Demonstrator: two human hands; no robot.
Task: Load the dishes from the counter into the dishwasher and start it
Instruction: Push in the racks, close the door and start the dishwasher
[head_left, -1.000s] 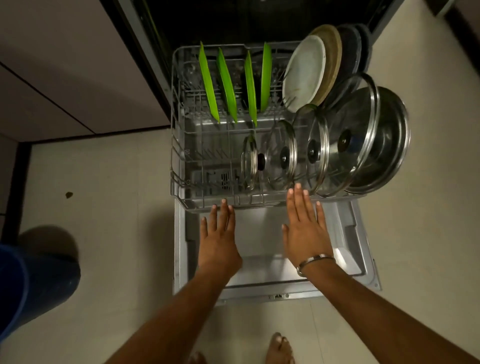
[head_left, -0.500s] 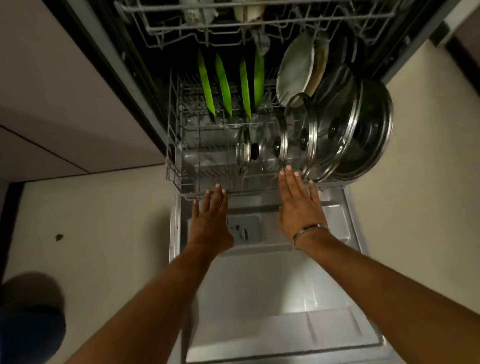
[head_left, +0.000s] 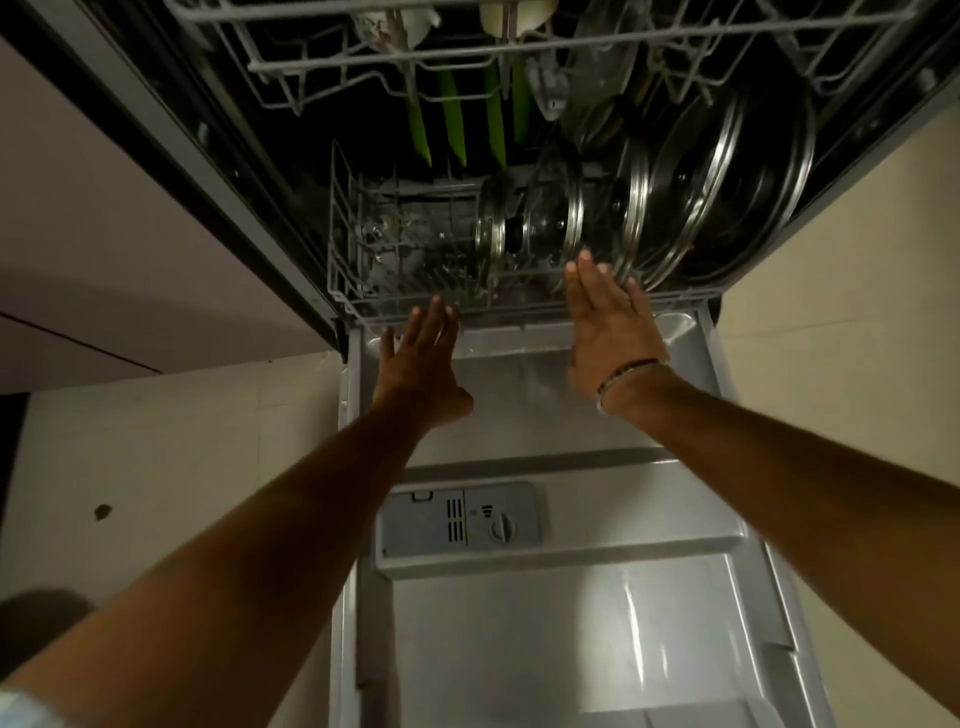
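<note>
Both flat hands at the lower rack's front edge

Left hand (head_left: 423, 358) and right hand (head_left: 608, 327), fingers straight, grasp nothing; lower rack (head_left: 353, 280) with lids (head_left: 550, 218) and green plates (head_left: 452, 130) sits inside the dishwasher, its back dark and unclear.

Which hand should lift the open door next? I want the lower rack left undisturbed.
Probably left. The left hand rests open at the lower rack front rim, clear of the lids; the right hand has fingertips against a glass lid.
</note>
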